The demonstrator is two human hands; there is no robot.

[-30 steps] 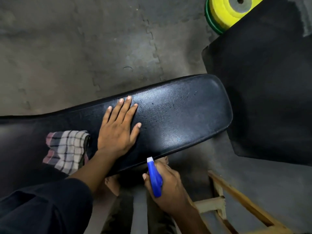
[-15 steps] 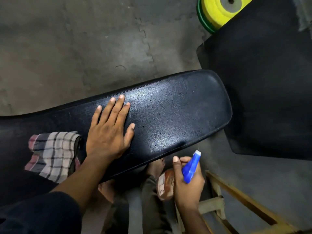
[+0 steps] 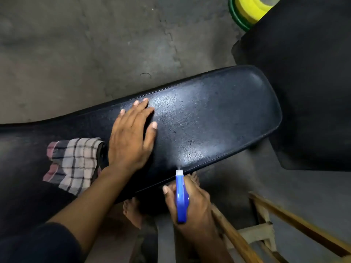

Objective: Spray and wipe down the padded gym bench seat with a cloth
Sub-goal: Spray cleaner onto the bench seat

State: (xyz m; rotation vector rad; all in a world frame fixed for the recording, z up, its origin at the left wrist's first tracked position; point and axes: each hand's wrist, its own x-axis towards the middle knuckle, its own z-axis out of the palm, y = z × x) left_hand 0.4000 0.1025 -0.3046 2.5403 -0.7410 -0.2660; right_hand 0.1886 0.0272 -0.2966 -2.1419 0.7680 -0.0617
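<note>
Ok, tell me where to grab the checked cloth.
Pinch the checked cloth with the left hand at its bunched top edge, beside that hand's wrist. It lies crumpled on the bench seat, so reach from the right and lift.

Grey interlocking floor mats (image 3: 79,54); yellow weight plate (image 3: 248,8); wooden frame (image 3: 296,224); dim light

Dim scene overall, light from above: soft white sheen across the middle of the bench pad (image 3: 218,114), floor (image 3: 76,44) in upper left a flat grey, lower left corner nearly black. Left hand (image 3: 131,137) throws a short dark shadow on the pad by the thumb; mist from the sprayer (image 3: 181,196) nozzle hazes the pad's sheen at centre. Wide-angle bend curves the pad's edges, detail is soft with compression smear, and the yellow plate (image 3: 248,8) at top right is the only saturated spot.
</note>
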